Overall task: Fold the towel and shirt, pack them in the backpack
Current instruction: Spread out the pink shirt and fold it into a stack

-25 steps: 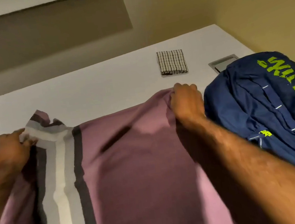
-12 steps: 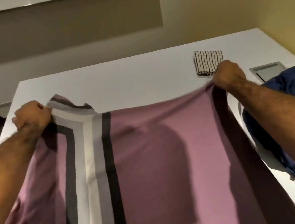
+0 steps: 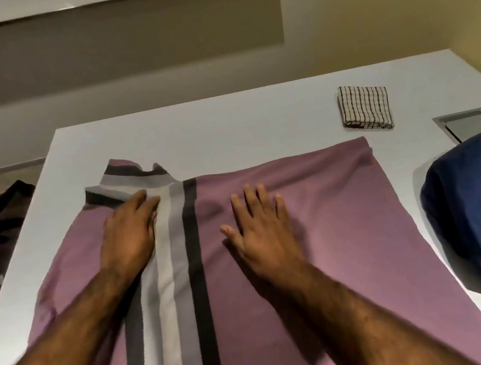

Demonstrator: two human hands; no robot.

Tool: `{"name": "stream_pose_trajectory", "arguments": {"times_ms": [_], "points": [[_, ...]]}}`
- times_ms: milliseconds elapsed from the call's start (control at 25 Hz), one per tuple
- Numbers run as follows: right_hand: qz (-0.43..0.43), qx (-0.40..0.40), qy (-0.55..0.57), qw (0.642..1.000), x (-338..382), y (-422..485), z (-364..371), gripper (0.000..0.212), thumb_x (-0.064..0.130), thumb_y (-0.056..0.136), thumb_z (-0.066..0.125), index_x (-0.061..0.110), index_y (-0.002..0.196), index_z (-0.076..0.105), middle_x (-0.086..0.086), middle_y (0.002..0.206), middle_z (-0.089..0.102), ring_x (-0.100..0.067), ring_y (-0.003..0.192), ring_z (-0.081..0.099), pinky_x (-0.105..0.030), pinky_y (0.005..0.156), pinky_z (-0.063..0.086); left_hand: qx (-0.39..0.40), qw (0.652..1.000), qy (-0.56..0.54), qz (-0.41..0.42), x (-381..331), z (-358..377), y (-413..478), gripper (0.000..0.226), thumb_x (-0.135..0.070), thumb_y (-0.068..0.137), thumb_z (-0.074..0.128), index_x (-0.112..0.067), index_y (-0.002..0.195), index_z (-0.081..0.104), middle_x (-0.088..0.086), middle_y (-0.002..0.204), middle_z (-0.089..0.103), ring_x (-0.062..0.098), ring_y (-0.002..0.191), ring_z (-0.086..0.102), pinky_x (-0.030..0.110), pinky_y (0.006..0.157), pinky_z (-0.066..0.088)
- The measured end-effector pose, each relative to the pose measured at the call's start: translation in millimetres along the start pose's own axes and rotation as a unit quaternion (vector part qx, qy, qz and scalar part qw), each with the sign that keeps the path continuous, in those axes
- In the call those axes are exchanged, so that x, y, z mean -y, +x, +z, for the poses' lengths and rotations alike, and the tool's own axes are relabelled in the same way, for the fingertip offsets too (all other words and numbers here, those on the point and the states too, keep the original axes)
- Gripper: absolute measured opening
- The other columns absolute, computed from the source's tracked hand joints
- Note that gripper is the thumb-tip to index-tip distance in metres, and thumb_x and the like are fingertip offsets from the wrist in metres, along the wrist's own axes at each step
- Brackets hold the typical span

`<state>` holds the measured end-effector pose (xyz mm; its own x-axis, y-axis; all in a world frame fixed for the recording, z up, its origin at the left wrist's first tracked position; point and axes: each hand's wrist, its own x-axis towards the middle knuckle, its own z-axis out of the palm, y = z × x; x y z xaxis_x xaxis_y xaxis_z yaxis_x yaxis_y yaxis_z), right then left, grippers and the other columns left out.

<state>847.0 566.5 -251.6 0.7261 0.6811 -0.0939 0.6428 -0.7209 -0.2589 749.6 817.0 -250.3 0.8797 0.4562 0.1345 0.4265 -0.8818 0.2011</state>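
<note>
Shirt point(image 3: 345, 230) cut off below, backpack point(image 3: 479, 213) cropped

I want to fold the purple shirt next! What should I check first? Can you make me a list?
1. Purple shirt lies spread out on the table: ok.
2. Shirt is smooth all over: not ok. The striped corner at the far left is bunched up.
3. Left hand and right hand both lie flat on the shirt, fingers straight: ok.
4. Checked towel is folded and lies beyond the shirt, not touching it: ok.
5. Blue backpack is apart from the shirt's right edge: ok.
6. Backpack is open for packing: cannot tell, only part of it shows.
</note>
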Motion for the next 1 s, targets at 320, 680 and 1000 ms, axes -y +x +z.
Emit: {"name": "stream_pose_trajectory", "arguments": {"times_ms": [320,680,1000], "points": [[0.09,-0.009,-0.07,0.993,-38.8,-16.2,13.0,0.084,0.074,0.097,0.007,0.022,0.163,0.004,-0.003,0.17,-0.006,-0.024,0.156,-0.011,-0.055,0.125,-0.002,0.021,0.999,0.023,-0.031,30.3,-7.8,103.1,0.024,-0.032,0.096,0.051,-0.019,0.099,0.07,0.01,0.128,0.064,0.029,0.116,0.055,0.05,0.109,0.039],[-0.025,-0.022,-0.004,0.999,7.9,-137.7,29.5,0.076,0.066,0.103,0.017,0.02,0.163,0.011,-0.003,0.171,-0.004,-0.023,0.157,-0.003,-0.048,0.123,0.003,0.065,0.997,-0.031,-0.028,-38.0,-5.5,-158.5,0.068,-0.064,0.1,0.026,-0.03,0.159,0.028,-0.002,0.169,0.021,0.024,0.155,0.021,0.054,0.121,0.02],[0.116,-0.066,0.003,0.991,-21.7,-198.5,22.0,0.074,0.06,0.104,0.021,0.012,0.161,0.022,-0.011,0.169,0.013,-0.028,0.157,0.007,-0.054,0.123,0.012,0.109,0.99,0.025,-0.081,-61.9,-3.9,-204.2,0.071,-0.059,0.101,0.031,-0.019,0.159,0.029,0.01,0.168,0.023,0.036,0.153,0.021,0.057,0.121,0.018]]}}
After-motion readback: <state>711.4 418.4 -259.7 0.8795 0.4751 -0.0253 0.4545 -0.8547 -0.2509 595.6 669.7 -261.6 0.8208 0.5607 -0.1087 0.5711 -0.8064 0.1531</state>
